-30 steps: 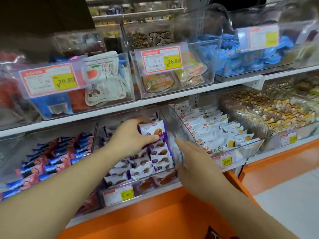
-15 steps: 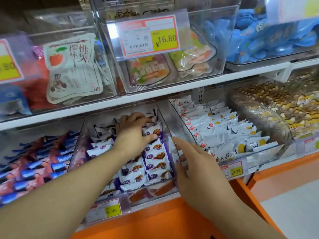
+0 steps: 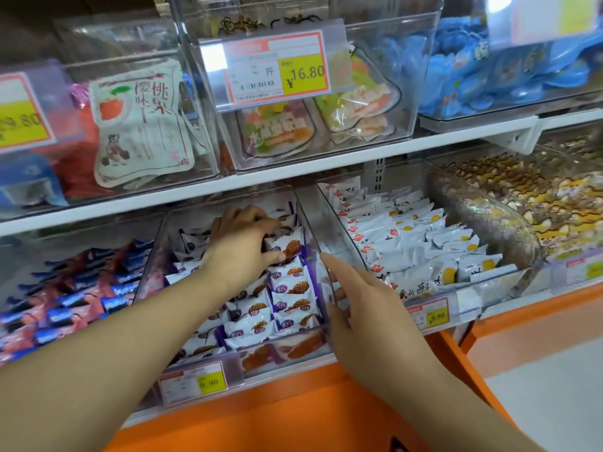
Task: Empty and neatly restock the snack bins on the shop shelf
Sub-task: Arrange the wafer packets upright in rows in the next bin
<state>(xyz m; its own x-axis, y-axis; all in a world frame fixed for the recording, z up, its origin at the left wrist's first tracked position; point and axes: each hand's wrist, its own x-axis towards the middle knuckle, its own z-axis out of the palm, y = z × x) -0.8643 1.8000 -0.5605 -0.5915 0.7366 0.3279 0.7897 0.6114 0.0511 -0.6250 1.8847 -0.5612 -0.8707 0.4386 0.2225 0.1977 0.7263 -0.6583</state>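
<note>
Left hand (image 3: 239,246) is deep in the clear middle bin (image 3: 313,223), fingers curled round a purple-and-white snack pack (image 3: 288,247); right hand (image 3: 365,308) sits against the bin's right wall, fingers straight, holding nothing.

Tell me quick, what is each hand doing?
Left hand: fingers curled around purple-and-white snack packets in the middle bin.
Right hand: open, fingers straight, against the bin's right wall.

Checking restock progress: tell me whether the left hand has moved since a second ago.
Yes. The left hand reached deeper toward the back of the clear bin.
</note>
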